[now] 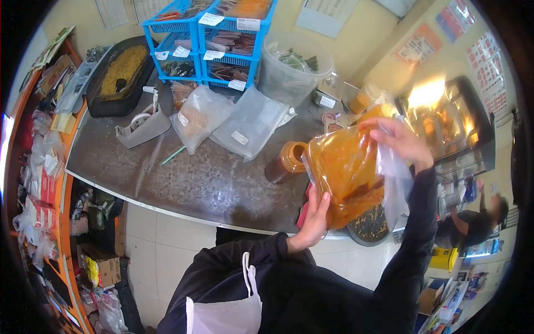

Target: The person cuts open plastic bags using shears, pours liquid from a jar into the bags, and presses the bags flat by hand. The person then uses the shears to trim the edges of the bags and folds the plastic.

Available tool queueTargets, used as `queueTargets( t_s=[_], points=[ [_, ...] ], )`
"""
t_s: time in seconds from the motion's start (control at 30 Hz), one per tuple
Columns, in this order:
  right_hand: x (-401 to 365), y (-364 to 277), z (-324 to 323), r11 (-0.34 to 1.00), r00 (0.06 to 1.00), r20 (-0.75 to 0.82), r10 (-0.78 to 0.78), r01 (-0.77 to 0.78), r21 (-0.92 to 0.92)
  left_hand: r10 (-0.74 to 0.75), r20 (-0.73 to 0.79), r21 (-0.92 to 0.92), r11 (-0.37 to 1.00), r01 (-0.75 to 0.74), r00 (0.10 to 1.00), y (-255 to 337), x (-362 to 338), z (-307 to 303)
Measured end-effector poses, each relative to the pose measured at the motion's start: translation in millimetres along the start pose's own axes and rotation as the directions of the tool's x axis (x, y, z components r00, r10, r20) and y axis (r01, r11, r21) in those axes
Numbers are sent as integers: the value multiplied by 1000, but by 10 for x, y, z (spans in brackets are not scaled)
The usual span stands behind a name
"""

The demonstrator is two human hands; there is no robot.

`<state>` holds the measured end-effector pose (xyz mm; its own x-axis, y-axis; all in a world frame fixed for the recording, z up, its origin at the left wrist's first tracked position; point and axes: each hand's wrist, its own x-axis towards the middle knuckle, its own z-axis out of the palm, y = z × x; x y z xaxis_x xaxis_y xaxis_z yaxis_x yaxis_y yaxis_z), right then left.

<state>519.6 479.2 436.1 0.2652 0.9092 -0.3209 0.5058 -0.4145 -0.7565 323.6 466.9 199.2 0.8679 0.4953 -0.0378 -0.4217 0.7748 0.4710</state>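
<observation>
A clear plastic bag of orange-brown powder [347, 167] is held up in front of me between my two hands. My left hand [313, 224] grips its lower left edge, with the thumb against the plastic. At the top, my right hand [401, 142] is closed on the bag's upper part, and loose clear plastic hangs below the wrist. An open jar with an orange neck [290, 157] stands on the table just left of the bag. Partly covered by the bag, a dark round bowl [370, 225] with bits in it sits at the table's edge.
Blue stacked baskets [231, 47] with packets and a large translucent bucket [295, 78] stand at the back. Plastic bags [247, 131], a tape dispenser [143, 129] and a black tray of yellow food [119, 78] are on the left. Another person [473, 222] is at far right.
</observation>
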Motion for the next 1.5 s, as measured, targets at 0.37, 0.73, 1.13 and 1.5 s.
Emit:
queueTargets(
  t_s=[0.37, 0.73, 1.13, 1.5],
  points=[
    [-529, 1020, 532, 936, 929, -369, -26, 152, 317, 84, 98, 451, 884, -120, 992, 447, 33, -605],
    [-568, 1930, 1575, 220, 763, -644, 59, 619, 754, -143, 463, 884, 149, -443, 875, 1677, 251, 400],
    [-283, 1695, 2484, 216, 604, -794, 64, 769, 602, -153, 415, 900, 213, -380, 897, 1713, 318, 914],
    [-841, 830, 1602, 803, 413, -896, 163, 471, 364, 41, 162, 452, 885, -111, 986, 1289, 305, 241]
  ],
)
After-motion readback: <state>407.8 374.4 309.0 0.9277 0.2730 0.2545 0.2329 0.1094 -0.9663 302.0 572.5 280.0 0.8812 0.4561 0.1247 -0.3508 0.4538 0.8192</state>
